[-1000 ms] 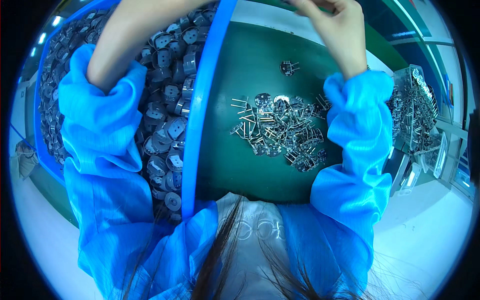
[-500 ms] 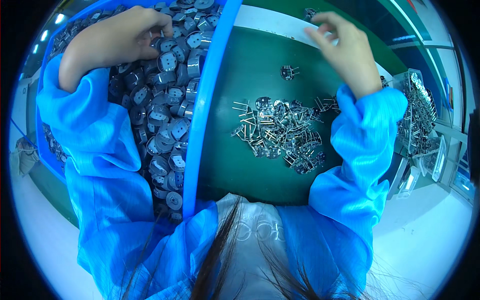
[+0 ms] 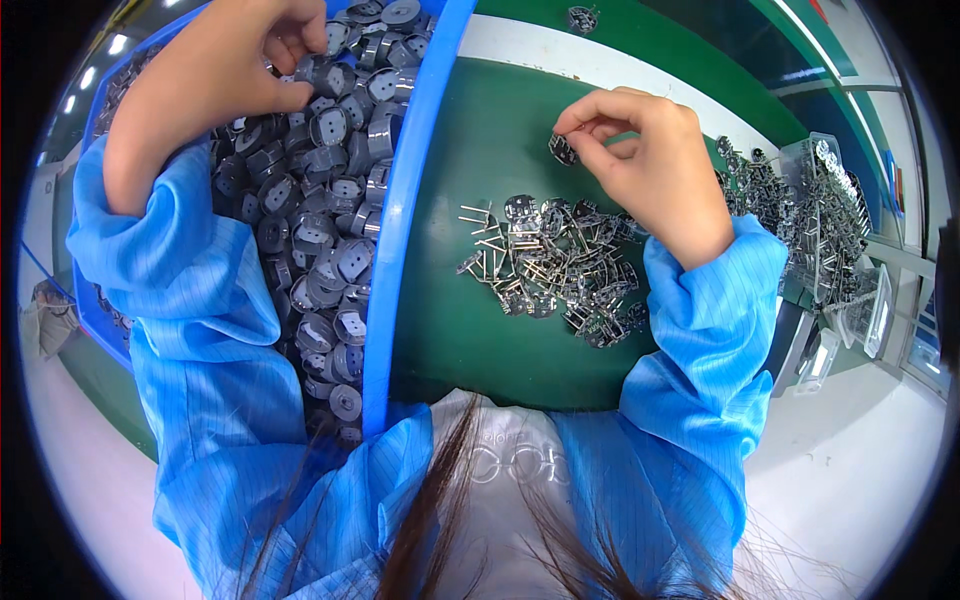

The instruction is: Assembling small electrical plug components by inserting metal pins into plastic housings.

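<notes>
Green surface (image 3: 450, 350) holds a pile of little boards (image 3: 560, 255); the right hand (image 3: 652, 150) pinches one black board (image 3: 562, 149) past the pile; the left hand (image 3: 222, 68) curls at grey cups (image 3: 330, 125) in the blue bin (image 3: 400, 220), gripping one or not, I cannot tell; holding the board softly by its edge should help.

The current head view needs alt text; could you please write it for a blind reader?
A person's right hand pinches a dark circuit board over a green surface, near a pile of similar boards; the left hand is over grey round parts in a blue bin.
</notes>
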Tool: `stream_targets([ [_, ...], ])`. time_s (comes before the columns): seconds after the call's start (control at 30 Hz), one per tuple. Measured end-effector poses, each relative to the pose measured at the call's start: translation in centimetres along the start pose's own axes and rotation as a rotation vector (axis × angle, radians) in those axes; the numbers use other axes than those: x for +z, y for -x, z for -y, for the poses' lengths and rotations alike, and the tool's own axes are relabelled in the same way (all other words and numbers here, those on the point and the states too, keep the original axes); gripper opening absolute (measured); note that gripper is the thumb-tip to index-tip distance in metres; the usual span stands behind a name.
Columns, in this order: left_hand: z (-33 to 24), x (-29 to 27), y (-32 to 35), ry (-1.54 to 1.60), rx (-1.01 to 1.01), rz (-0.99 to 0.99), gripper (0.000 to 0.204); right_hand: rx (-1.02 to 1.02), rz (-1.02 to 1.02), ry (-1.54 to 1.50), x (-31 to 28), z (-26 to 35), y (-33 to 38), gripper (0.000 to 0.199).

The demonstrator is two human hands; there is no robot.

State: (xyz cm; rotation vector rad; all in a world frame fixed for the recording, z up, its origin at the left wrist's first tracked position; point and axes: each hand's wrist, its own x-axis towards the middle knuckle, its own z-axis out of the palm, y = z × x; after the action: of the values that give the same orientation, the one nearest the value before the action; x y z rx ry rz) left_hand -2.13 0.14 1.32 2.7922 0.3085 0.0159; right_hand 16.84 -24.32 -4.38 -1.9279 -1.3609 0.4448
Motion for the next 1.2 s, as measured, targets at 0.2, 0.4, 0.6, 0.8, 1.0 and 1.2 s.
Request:
stream_targets([
  [0.2, -4.2, -0.9, 0.4, 0.166, -0.011, 0.035, 0.028, 0.024, 0.15, -0.267, -1.1, 2.1, 0.4, 0.017],
  [0.4, -6.2, 0.6, -0.8, 0.248, 0.081, -0.15, 0.025, 0.087, 0.136, -0.439, -1.6, 3.6, 0.3, 0.02],
  [0.6, -7.6, 2.5, -2.1, 1.038, 0.206, 0.045, 0.025, -0.03, 0.0, -0.567, -2.3, 4.9, 0.7, 0.025],
  [0.8, -9.1, 1.6, -3.1, 1.159, 0.078, 0.115, 0.026, -0.016, -0.123, -0.534, -2.7, 4.3, 0.9, 0.027],
  [1.0, -7.7, 5.0, -2.9, 0.667, 0.316, -0.187, 0.02, -0.107, -0.034, -0.556, -1.9, 5.3, 0.8, 0.023],
  [1.2, -8.7, 6.4, -2.3, 0.666, 0.248, -0.161, 0.024, -0.355, -0.103, -0.208, -0.7, 5.0, 0.4, 0.018],
])
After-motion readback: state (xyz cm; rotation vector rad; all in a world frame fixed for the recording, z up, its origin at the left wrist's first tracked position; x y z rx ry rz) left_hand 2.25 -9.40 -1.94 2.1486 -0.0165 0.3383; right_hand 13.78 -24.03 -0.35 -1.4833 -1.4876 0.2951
